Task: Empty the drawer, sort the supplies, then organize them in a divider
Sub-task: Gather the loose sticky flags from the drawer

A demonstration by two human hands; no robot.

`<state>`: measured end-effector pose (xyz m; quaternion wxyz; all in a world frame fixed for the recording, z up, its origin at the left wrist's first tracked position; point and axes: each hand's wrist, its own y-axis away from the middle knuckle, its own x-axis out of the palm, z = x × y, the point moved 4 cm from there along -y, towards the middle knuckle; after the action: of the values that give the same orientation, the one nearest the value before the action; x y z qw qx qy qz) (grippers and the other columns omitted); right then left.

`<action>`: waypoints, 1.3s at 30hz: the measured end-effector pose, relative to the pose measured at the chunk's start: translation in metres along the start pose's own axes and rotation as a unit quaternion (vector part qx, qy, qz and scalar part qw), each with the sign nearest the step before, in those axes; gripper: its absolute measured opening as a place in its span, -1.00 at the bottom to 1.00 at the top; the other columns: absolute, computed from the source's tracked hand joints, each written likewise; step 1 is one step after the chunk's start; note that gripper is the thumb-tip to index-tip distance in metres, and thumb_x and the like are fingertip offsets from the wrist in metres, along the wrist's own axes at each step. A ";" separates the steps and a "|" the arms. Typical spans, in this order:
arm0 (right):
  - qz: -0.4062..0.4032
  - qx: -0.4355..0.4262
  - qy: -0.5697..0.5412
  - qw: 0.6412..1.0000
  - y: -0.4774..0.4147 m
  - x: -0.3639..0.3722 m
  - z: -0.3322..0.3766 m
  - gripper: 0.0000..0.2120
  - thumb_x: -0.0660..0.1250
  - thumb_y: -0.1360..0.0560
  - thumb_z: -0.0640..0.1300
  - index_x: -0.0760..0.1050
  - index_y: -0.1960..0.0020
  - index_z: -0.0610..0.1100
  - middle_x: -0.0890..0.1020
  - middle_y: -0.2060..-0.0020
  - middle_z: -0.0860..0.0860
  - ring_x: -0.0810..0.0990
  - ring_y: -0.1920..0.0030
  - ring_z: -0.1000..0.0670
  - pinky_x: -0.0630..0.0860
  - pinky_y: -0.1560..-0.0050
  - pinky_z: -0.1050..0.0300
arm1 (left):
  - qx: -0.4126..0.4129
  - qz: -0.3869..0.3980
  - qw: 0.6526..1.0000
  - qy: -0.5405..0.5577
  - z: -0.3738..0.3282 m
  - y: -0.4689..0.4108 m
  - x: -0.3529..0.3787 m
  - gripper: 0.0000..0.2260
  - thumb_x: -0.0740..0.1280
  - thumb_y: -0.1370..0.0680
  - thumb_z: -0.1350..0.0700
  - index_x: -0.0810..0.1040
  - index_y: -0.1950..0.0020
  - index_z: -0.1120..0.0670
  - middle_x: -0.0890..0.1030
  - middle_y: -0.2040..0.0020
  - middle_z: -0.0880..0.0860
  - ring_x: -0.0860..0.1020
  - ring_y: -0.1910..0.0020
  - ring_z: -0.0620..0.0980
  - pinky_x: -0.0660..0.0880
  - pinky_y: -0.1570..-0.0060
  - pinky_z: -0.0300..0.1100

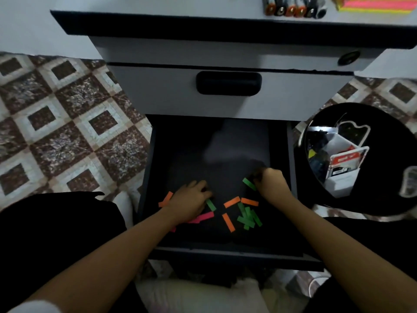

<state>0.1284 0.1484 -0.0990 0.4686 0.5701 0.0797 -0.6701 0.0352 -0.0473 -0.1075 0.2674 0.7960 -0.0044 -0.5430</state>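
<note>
Drawer [225, 256] open, nearly emptied: only loose paper strips [249, 219] (orange, green, pink) remain, toward its front edge. Batteries [293, 9] and sticky notes [379, 4] lie on the counter [180, 5]. Sorting not done; no divider visible. Left hand [191, 199] and right hand [272, 184] rest among the strips with fingers curled. Fingertips dark and blurred, so a pinch cannot be told.

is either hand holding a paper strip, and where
Cannot tell: the right hand curls against a green strip; the left hand lies over a pink strip.
</note>
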 end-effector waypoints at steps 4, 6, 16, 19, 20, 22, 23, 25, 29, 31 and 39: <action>0.006 -0.017 0.018 1.000 0.004 0.011 0.003 -0.79 0.25 -0.53 -0.19 0.55 -0.05 -0.30 0.62 0.05 -0.21 0.59 0.03 -0.22 0.48 0.12 0.07 | 0.000 -0.027 1.000 -0.007 0.001 -0.002 0.001 -0.68 0.14 -0.60 0.07 0.38 -0.36 0.03 0.33 -0.30 0.07 0.33 -0.27 0.06 0.35 -0.16 -0.08; 0.007 -0.018 0.029 0.999 0.006 0.012 0.005 -0.80 0.23 -0.55 -0.20 0.52 -0.08 -0.29 0.58 0.00 -0.22 0.58 0.01 -0.22 0.47 0.12 0.07 | -0.002 -0.033 0.999 0.001 0.003 -0.002 0.002 -0.70 0.13 -0.61 0.05 0.41 -0.33 0.05 0.35 -0.28 0.07 0.35 -0.25 0.06 0.35 -0.15 -0.09; -0.001 -0.020 -0.004 1.000 0.004 0.016 0.007 -0.88 0.25 -0.53 -0.26 0.50 -0.01 -0.30 0.53 -0.08 -0.22 0.51 -0.06 -0.19 0.43 0.01 0.11 | -0.031 -0.025 0.999 0.031 0.008 -0.002 0.003 -0.80 0.19 -0.58 0.07 0.47 -0.15 0.11 0.41 -0.19 0.06 0.38 -0.18 0.04 0.33 -0.09 -0.13; 0.011 -0.038 -0.018 0.999 0.008 0.016 0.010 -0.93 0.24 -0.53 -0.27 0.47 0.01 -0.25 0.58 0.04 -0.17 0.56 0.02 -0.16 0.42 0.13 0.14 | -0.034 -0.015 0.999 0.036 0.007 -0.003 0.002 -0.84 0.20 -0.57 0.07 0.45 -0.10 0.09 0.46 -0.15 0.05 0.41 -0.18 0.02 0.31 -0.10 -0.12; 0.013 -0.041 -0.034 0.998 0.008 0.015 0.011 -0.94 0.25 -0.53 -0.28 0.46 0.02 -0.23 0.58 0.07 -0.16 0.57 0.05 -0.16 0.41 0.15 0.16 | -0.034 -0.012 0.999 0.040 0.007 -0.002 0.002 -0.85 0.20 -0.56 0.08 0.45 -0.08 0.09 0.48 -0.14 0.04 0.42 -0.17 0.02 0.30 -0.10 -0.11; 0.003 -0.048 -0.081 0.996 0.009 0.014 0.013 -0.94 0.28 -0.51 -0.30 0.47 0.03 -0.23 0.59 0.12 -0.15 0.58 0.10 -0.13 0.41 0.19 0.19 | -0.031 -0.011 0.998 0.058 0.008 -0.001 0.002 -0.88 0.21 -0.55 0.10 0.45 -0.05 0.08 0.53 -0.08 0.03 0.47 -0.11 0.02 0.31 -0.06 -0.13; -0.002 -0.049 -0.107 0.993 0.008 0.012 0.015 -0.93 0.30 -0.49 -0.31 0.49 0.03 -0.24 0.60 0.14 -0.14 0.58 0.13 -0.08 0.40 0.21 0.22 | -0.037 -0.014 0.995 0.086 0.009 -0.001 0.002 -0.89 0.22 -0.54 0.13 0.46 -0.05 0.09 0.55 -0.05 0.03 0.50 -0.08 0.02 0.33 -0.03 -0.14; 0.003 -0.050 -0.158 0.986 0.010 0.010 0.020 -0.91 0.35 -0.47 -0.30 0.54 0.02 -0.25 0.60 0.16 -0.09 0.54 0.15 0.03 0.38 0.28 0.36 | -0.076 -0.028 0.976 0.203 0.013 -0.002 0.000 -0.87 0.28 -0.52 0.20 0.52 -0.05 0.13 0.60 0.01 0.06 0.55 0.01 0.00 0.40 0.04 -0.21; 0.050 -0.089 -0.209 0.973 0.018 0.008 0.039 -0.87 0.35 -0.48 -0.27 0.62 0.00 -0.17 0.61 0.12 0.05 0.53 0.13 0.17 0.37 0.23 0.57 | -0.161 -0.046 0.895 0.414 0.018 -0.006 -0.009 -0.88 0.34 -0.51 0.28 0.62 0.00 0.20 0.61 0.11 -0.01 0.50 0.21 -0.21 0.37 0.23 -0.49; 0.079 -0.115 -0.208 0.968 0.024 0.009 0.047 -0.81 0.31 -0.50 -0.30 0.62 -0.05 -0.15 0.60 0.10 0.09 0.52 0.17 0.24 0.39 0.22 0.55 | -0.196 -0.028 0.848 0.491 0.019 -0.005 -0.009 -0.88 0.32 -0.53 0.25 0.62 -0.02 0.16 0.59 0.17 -0.07 0.50 0.24 -0.21 0.39 0.27 -0.41; 0.042 -0.159 -0.190 0.968 0.030 0.007 0.055 -0.87 0.35 -0.48 -0.30 0.61 0.00 -0.21 0.63 0.04 -0.03 0.52 0.04 0.14 0.36 0.13 0.56 | -0.200 0.022 0.784 0.587 0.011 -0.003 -0.009 -0.86 0.27 -0.57 0.23 0.59 -0.05 0.12 0.60 0.15 -0.03 0.54 0.20 -0.14 0.45 0.19 -0.29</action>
<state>0.1129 0.0926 -0.0738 0.5878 0.3529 0.0708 -0.7245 0.0217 -0.0469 -0.1040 0.3836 0.8893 0.2447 0.0465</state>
